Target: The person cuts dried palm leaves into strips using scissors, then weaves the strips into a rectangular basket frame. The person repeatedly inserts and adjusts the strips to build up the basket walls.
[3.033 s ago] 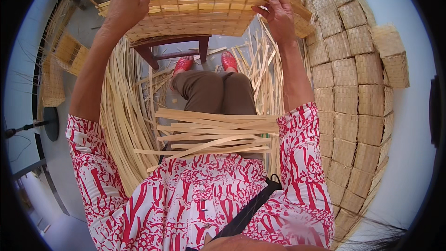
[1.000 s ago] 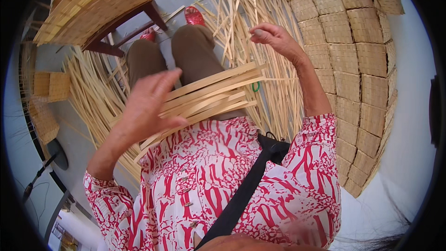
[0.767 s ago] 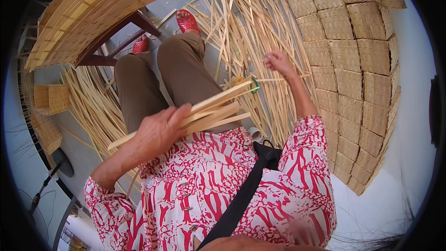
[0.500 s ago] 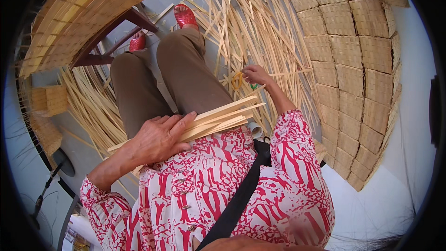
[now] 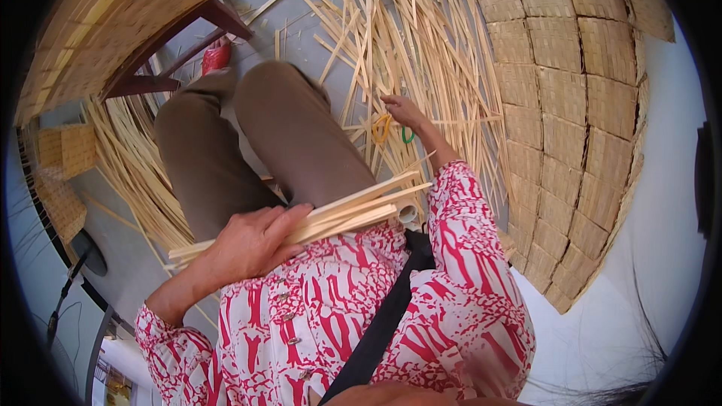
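Observation:
Across my lap, my left hand point(image 5: 259, 240) is wrapped round a bundle of flat, pale bamboo strips point(image 5: 353, 212). Their ends fan out to the right, and a few stick out past the wrist on the left. My right hand point(image 5: 404, 110) is stretched out over loose bamboo strips point(image 5: 429, 37) on the floor. Its fingers are bent together, and what lies between them, if anything, is too small to make out. Just beneath that hand are a yellow loop point(image 5: 381, 128) and a green loop point(image 5: 408, 135).
Stacked woven bamboo pieces point(image 5: 564, 120) stand at the right. A large woven panel point(image 5: 128, 22) leans by a dark red wooden frame point(image 5: 173, 56) at the upper left. More strips point(image 5: 143, 173) lie left of my legs. A white tube-like thing point(image 5: 407, 214) sits beside my hip.
My right hand has shifted slightly left and up over the loose strips. My knees have moved left, and one red shoe has gone out of sight. The left hand keeps its hold.

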Available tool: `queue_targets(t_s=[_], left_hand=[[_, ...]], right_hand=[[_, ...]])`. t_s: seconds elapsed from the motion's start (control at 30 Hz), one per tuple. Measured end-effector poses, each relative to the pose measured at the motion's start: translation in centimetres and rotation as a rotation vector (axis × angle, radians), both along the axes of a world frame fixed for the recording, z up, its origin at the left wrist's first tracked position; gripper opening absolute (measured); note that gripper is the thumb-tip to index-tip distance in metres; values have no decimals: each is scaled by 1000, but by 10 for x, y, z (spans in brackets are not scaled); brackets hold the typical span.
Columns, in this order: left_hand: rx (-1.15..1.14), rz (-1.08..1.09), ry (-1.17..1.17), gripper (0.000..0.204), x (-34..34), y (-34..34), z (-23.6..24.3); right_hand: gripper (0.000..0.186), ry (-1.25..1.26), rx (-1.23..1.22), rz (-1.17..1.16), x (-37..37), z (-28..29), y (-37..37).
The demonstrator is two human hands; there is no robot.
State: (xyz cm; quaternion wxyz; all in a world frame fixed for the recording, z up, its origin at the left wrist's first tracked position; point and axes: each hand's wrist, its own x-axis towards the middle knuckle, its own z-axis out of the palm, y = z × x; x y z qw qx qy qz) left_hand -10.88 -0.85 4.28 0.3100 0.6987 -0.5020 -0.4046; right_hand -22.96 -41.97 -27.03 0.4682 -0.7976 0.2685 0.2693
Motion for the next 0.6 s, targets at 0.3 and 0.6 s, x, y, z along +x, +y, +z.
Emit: queue_targets(t_s=[0.3, 0.6], left_hand=[[72, -44, 45, 54, -2, -5, 16], [75, -66, 16, 51, 1, -7, 18]], right_hand=[[46, -136, -249, 158, 31, -90, 21], [35, -91, -287, 192, 17, -130, 31]])
